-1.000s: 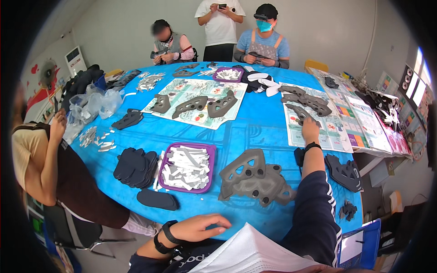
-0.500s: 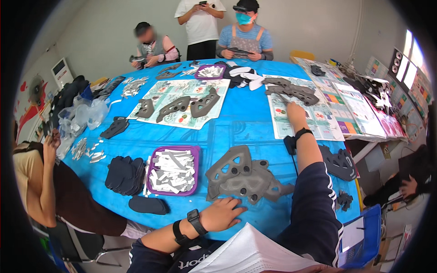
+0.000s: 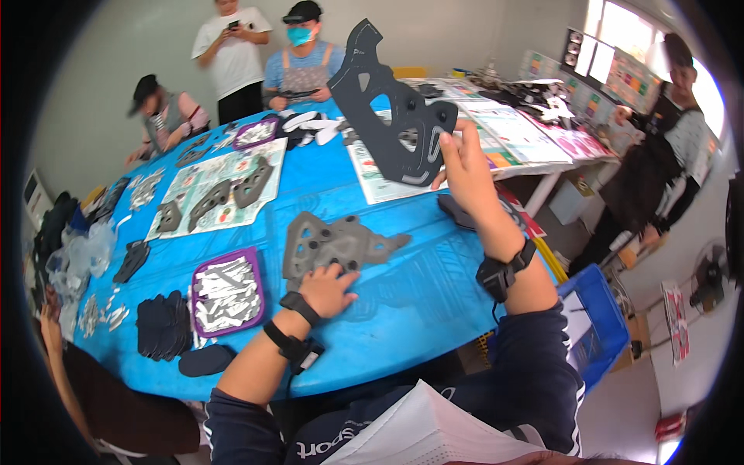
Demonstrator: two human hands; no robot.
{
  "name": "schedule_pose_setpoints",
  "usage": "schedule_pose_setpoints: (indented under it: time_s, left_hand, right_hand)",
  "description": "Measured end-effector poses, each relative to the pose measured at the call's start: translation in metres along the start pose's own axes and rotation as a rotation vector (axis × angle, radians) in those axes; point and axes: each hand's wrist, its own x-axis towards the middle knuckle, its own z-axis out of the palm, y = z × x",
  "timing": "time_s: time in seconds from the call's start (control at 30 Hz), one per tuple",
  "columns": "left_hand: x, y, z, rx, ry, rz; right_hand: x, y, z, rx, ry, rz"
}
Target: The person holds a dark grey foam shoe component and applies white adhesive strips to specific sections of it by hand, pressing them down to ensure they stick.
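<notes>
My right hand (image 3: 468, 172) pinches a dark grey shoe upper piece (image 3: 386, 147) by its lower right edge, thumb on the near face. Raised above the table, this flat curved piece has cut-out openings and round dark spots. My left hand (image 3: 325, 293) lies with fingers spread at the near edge of several overlapping grey shoe upper pieces (image 3: 341, 246) and holds nothing. Left of that hand, a purple tray (image 3: 262, 298) contains white and grey strips. Beside the tray are a stack of dark pads (image 3: 161, 325) and a single dark oval pad (image 3: 206, 360).
More grey pieces lie on a printed sheet (image 3: 174, 190) at the far left. Dark pieces (image 3: 457, 211) sit near the table's right edge, above a blue crate (image 3: 612, 325). Several people are around the table; one person (image 3: 659, 147) stands at the right.
My right hand has come back from the sheet at the far right and now holds up a dark shoe upper piece. My left hand stays by the grey pieces. The view has swung right.
</notes>
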Motion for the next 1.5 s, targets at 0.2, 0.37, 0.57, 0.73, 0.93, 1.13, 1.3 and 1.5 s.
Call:
schedule_pose_setpoints:
  time_s: [0.2, 0.37, 0.57, 0.73, 0.93, 1.13, 1.3, 1.5]
  left_hand:
    - [0.014, 0.010, -0.018, -0.128, 0.199, -0.024]
    - [-0.034, 0.060, -0.040, -1.132, 0.429, 0.213]
    - [-0.141, 0.085, -0.031, -1.499, 0.647, 0.102]
    - [-0.198, 0.089, -0.028, -1.238, 0.518, -0.140]
    - [-0.218, 0.097, -0.011, -1.151, 0.752, -0.125]
    - [-0.214, 0.092, -0.003, -1.067, 0.715, -0.146]
    - [-0.198, 0.059, 0.014, -1.016, 0.830, -0.261]
    - [-0.192, 0.002, 0.047, -1.222, 0.728, -0.325]
  right_hand:
    - [-0.116, -0.025, -0.024, 0.264, 0.195, 0.046]
    - [-0.208, -0.026, -0.012, 0.265, 0.065, -0.008]
    - [-0.260, -0.016, -0.004, 0.160, -0.179, -0.129]
    - [-0.274, -0.008, 0.006, 0.180, -0.320, -0.072]
    - [-0.292, 0.003, 0.040, 0.565, -0.341, 0.156]
    - [-0.291, 0.008, 0.028, 0.170, -0.321, 0.127]
    - [-0.270, 0.040, 0.017, 0.090, 0.046, 0.017]
    - [-0.255, 0.086, 0.018, 0.283, 0.053, 0.223]
